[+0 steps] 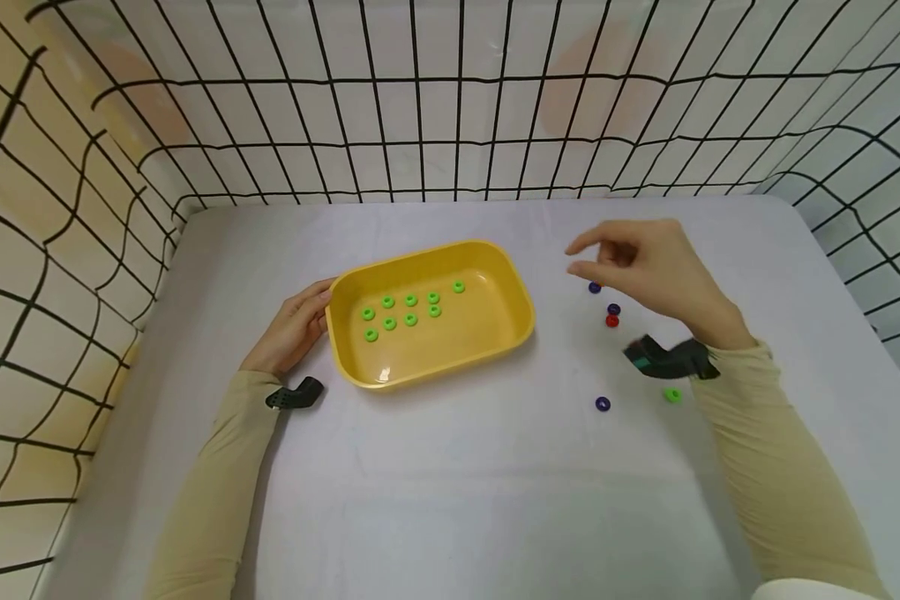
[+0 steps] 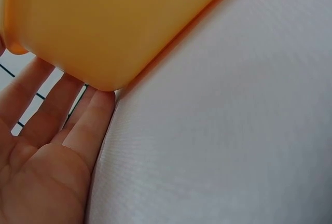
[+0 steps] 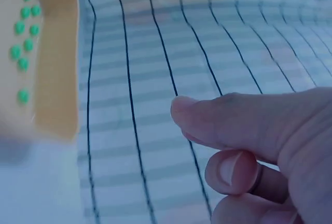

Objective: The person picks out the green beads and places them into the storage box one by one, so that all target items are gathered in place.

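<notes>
A yellow tray [image 1: 450, 358] stands on the white surface with several small green rings [image 1: 411, 319] spread over its floor. My left hand [image 1: 294, 327] is at the tray's left end. In the left wrist view its nearly straight fingers [image 2: 85, 125] touch the tray's outer wall [image 2: 109, 37]. My right hand [image 1: 645, 262] hovers right of the tray, thumb and index finger apart, nothing visible between them. In the right wrist view its thumb [image 3: 223, 120] points toward the tray and other fingers are curled. Under and near it lie dark blue rings [image 1: 603, 404] and a red ring [image 1: 612, 321].
One green ring [image 1: 672, 395] lies beside the right wrist's black camera band [image 1: 671, 360]. Another band [image 1: 295, 394] sits on the left wrist. Black wire mesh [image 1: 457, 108] walls the back and both sides. A white rounded object [image 1: 810, 590] shows at the bottom right.
</notes>
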The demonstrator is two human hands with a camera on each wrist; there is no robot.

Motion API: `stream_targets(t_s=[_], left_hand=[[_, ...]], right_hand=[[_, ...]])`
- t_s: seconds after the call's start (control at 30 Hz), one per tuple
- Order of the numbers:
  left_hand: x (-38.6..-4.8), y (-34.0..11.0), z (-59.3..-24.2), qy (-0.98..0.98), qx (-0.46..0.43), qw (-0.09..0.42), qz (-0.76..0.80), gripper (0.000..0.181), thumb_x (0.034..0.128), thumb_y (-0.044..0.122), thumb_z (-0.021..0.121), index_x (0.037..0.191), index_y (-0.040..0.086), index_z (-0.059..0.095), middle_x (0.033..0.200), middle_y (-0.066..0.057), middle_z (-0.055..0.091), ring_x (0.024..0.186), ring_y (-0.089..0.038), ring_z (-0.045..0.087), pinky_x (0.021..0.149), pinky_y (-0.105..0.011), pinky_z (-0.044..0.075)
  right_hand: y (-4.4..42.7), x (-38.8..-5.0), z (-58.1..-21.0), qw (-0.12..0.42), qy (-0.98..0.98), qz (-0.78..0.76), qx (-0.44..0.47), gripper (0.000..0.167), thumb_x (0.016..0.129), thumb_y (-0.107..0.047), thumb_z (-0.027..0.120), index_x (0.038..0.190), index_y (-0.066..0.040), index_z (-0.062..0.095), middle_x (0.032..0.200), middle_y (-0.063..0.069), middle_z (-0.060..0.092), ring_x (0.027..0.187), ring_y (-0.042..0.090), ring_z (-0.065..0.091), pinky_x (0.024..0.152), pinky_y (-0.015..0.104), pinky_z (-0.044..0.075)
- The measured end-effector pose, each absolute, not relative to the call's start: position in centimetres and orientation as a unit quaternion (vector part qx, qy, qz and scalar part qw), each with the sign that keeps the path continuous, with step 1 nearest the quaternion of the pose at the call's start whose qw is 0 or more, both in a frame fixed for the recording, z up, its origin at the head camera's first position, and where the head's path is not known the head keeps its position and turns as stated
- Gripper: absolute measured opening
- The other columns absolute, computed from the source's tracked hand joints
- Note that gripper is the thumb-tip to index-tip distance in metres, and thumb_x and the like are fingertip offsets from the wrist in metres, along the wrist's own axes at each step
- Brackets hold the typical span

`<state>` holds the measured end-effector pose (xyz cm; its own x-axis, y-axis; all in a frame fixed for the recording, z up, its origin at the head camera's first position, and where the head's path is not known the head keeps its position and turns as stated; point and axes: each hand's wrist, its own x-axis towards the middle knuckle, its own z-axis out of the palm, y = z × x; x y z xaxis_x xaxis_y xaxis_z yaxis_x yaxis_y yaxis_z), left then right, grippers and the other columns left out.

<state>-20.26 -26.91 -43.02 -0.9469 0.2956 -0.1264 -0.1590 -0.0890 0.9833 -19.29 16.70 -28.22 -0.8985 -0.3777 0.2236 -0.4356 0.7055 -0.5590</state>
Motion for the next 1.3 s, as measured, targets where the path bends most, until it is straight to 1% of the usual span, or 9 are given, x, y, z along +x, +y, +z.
stream_targets(t_s=[0.13, 0.23, 0.37, 0.47, 0.67, 0.8, 0.9, 1.03, 1.3], left_hand=[[-20.3, -26.9, -43.1, 0.652, 0.056, 0.153, 0.741, 0.053, 0.1048, 0.031, 0.049, 0.144, -0.004, 0.041, 0.131, 0.000, 0.053, 0.115, -0.010, 0.054, 0.099, -0.015, 0.048], [-20.3, -26.9, -43.1, 0.649, 0.060, 0.150, 0.744, 0.053, 0.1050, 0.030, 0.049, 0.144, -0.004, 0.041, 0.131, 0.000, 0.054, 0.115, -0.010, 0.054, 0.098, -0.016, 0.048], [-20.3, -26.8, -43.1, 0.650, 0.055, 0.148, 0.744, 0.055, 0.1045, 0.032, 0.050, 0.145, -0.005, 0.040, 0.130, 0.001, 0.054, 0.115, -0.011, 0.055, 0.098, -0.016, 0.049], [-20.3, -26.7, -43.1, 0.650, 0.054, 0.150, 0.743, 0.057, 0.1041, 0.033, 0.050, 0.145, -0.005, 0.040, 0.131, 0.000, 0.054, 0.115, -0.011, 0.055, 0.098, -0.016, 0.049], [-20.3, -26.8, -43.0, 0.652, 0.055, 0.152, 0.740, 0.055, 0.1049, 0.032, 0.048, 0.145, -0.003, 0.040, 0.132, 0.001, 0.053, 0.115, -0.011, 0.054, 0.099, -0.015, 0.048], [-20.2, -26.9, -43.0, 0.654, 0.050, 0.154, 0.739, 0.055, 0.1049, 0.032, 0.049, 0.145, -0.004, 0.040, 0.131, 0.001, 0.053, 0.114, -0.011, 0.054, 0.098, -0.015, 0.048], [-20.3, -26.9, -43.0, 0.654, 0.050, 0.154, 0.739, 0.055, 0.1048, 0.031, 0.049, 0.146, -0.005, 0.039, 0.131, 0.001, 0.053, 0.113, -0.011, 0.054, 0.098, -0.015, 0.048], [-20.3, -26.8, -42.9, 0.656, 0.052, 0.153, 0.737, 0.055, 0.1046, 0.032, 0.049, 0.145, -0.004, 0.040, 0.130, 0.001, 0.054, 0.113, -0.010, 0.054, 0.098, -0.015, 0.048], [-20.2, -27.0, -43.1, 0.655, 0.058, 0.152, 0.738, 0.052, 0.1046, 0.033, 0.049, 0.143, -0.002, 0.043, 0.130, 0.001, 0.054, 0.113, -0.010, 0.054, 0.097, -0.015, 0.049]], right_hand=[[21.4, -16.0, -31.1, 0.046, -0.933, 0.326, 0.143, 0.016, 0.084, -0.016, 0.079, 0.099, -0.012, 0.075, 0.068, 0.000, 0.054, 0.059, 0.011, 0.045, 0.049, 0.021, 0.034], [24.2, -13.9, -33.2, 0.019, -0.944, 0.308, 0.114, 0.020, 0.083, -0.018, 0.081, 0.100, -0.010, 0.073, 0.067, 0.000, 0.053, 0.058, 0.010, 0.045, 0.048, 0.023, 0.034], [27.3, -11.2, -35.4, -0.024, -0.954, 0.288, 0.080, 0.033, 0.081, -0.026, 0.082, 0.106, -0.009, 0.070, 0.066, -0.002, 0.052, 0.058, 0.009, 0.045, 0.046, 0.026, 0.031], [28.8, -9.7, -37.1, -0.040, -0.955, 0.290, 0.054, 0.037, 0.081, -0.029, 0.083, 0.109, -0.009, 0.069, 0.065, -0.003, 0.053, 0.058, 0.009, 0.044, 0.047, 0.026, 0.031], [29.5, -7.9, -40.2, -0.031, -0.948, 0.317, 0.016, 0.033, 0.082, -0.027, 0.082, 0.107, -0.011, 0.070, 0.066, -0.003, 0.056, 0.058, 0.008, 0.047, 0.050, 0.022, 0.036], [29.4, -7.3, -41.4, -0.012, -0.944, 0.330, 0.001, 0.032, 0.083, -0.024, 0.081, 0.107, -0.007, 0.070, 0.065, -0.004, 0.056, 0.057, 0.007, 0.047, 0.051, 0.020, 0.037], [29.5, -7.0, -41.9, 0.004, -0.942, 0.335, -0.005, 0.030, 0.083, -0.019, 0.081, 0.106, -0.004, 0.070, 0.064, -0.004, 0.055, 0.056, 0.006, 0.046, 0.049, 0.020, 0.036], [29.5, -6.8, -42.3, 0.023, -0.939, 0.342, -0.014, 0.027, 0.083, -0.016, 0.081, 0.105, -0.004, 0.071, 0.063, -0.004, 0.053, 0.054, 0.006, 0.044, 0.047, 0.021, 0.035], [29.1, -6.7, -42.6, 0.039, -0.932, 0.361, -0.016, 0.024, 0.083, -0.013, 0.080, 0.103, -0.003, 0.071, 0.061, -0.004, 0.050, 0.052, 0.006, 0.042, 0.045, 0.023, 0.032]])
